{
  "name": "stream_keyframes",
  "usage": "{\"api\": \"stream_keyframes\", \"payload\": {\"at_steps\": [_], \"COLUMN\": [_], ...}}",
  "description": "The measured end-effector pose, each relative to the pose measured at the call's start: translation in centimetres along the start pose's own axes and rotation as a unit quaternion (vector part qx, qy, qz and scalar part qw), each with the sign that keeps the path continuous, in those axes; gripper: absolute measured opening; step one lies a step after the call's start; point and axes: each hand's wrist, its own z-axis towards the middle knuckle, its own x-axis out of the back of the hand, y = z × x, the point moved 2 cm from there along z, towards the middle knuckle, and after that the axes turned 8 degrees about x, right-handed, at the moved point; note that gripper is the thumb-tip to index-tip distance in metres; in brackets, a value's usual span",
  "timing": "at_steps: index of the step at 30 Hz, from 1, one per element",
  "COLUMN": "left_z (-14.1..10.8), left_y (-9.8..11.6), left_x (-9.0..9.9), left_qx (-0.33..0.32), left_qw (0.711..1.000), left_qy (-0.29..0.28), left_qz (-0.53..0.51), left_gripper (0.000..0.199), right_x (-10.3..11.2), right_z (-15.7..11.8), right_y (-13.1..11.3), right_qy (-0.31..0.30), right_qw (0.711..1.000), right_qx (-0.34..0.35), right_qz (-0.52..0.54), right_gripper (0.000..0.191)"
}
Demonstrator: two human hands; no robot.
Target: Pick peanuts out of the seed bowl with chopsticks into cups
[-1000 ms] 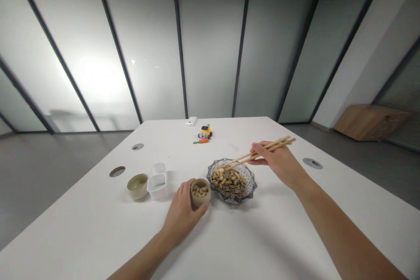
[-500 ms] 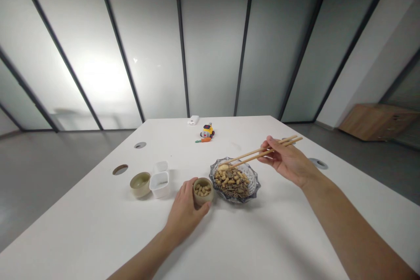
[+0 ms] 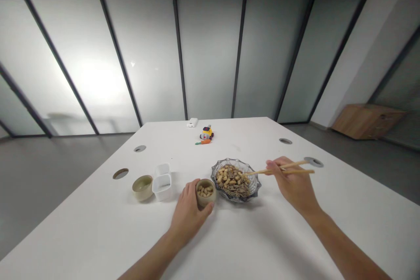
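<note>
My left hand (image 3: 190, 205) is wrapped round a small beige cup (image 3: 206, 201) that stands on the table with several peanuts (image 3: 205, 190) inside. Right beside the cup is a scalloped glass bowl (image 3: 254, 188), heaped with unshelled peanuts (image 3: 226, 176) and striped sunflower seeds (image 3: 239, 190). In my right hand (image 3: 290, 183) I grip a pair of wooden chopsticks (image 3: 300, 167). Their tips meet at the right side of the heap in the bowl; whether they pinch a piece is too small to tell.
Left of my left hand stand a second beige cup (image 3: 142, 196) and two white plastic containers (image 3: 162, 191). Farther back on the white table (image 3: 183, 148) lie a toy carrot (image 3: 204, 142), a yellow toy truck (image 3: 207, 132) and a white device (image 3: 192, 122). Round cable holes (image 3: 120, 173) pierce the tabletop.
The chopstick tips have moved from the peanuts at the bowl's upper left to the heap's right side, and my right hand has lowered and turned. My left hand still holds the cup.
</note>
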Motion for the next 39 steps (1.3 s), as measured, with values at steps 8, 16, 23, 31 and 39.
{"api": "stream_keyframes", "payload": {"at_steps": [8,16,23,31,39], "left_z": [0.0,0.4,0.4,0.4,0.4], "left_y": [0.1,-0.4,-0.6,-0.2,0.0], "left_x": [0.1,0.0,-0.2,-0.3,-0.2], "left_qx": [-0.002,-0.006,-0.006,0.006,0.015], "left_qw": [1.000,1.000,1.000,1.000,1.000], "left_qy": [0.004,-0.002,0.001,-0.008,-0.011], "left_qz": [0.002,0.007,-0.001,0.013,0.018], "left_gripper": [0.063,0.064,0.064,0.066,0.068], "right_x": [-1.9,-1.3,-1.2,-1.7,-3.7], "right_z": [-3.9,-3.8,-3.8,-4.3,-5.4], "right_y": [0.7,0.5,0.3,1.1,-1.4], "right_qy": [-0.061,-0.005,0.009,0.038,-0.066], "right_qw": [0.993,0.994,0.995,0.992,0.980], "right_qx": [0.026,0.055,0.076,0.119,0.088], "right_qz": [0.094,0.090,0.060,0.035,0.169], "right_gripper": [0.037,0.033,0.029,0.028,0.020]}}
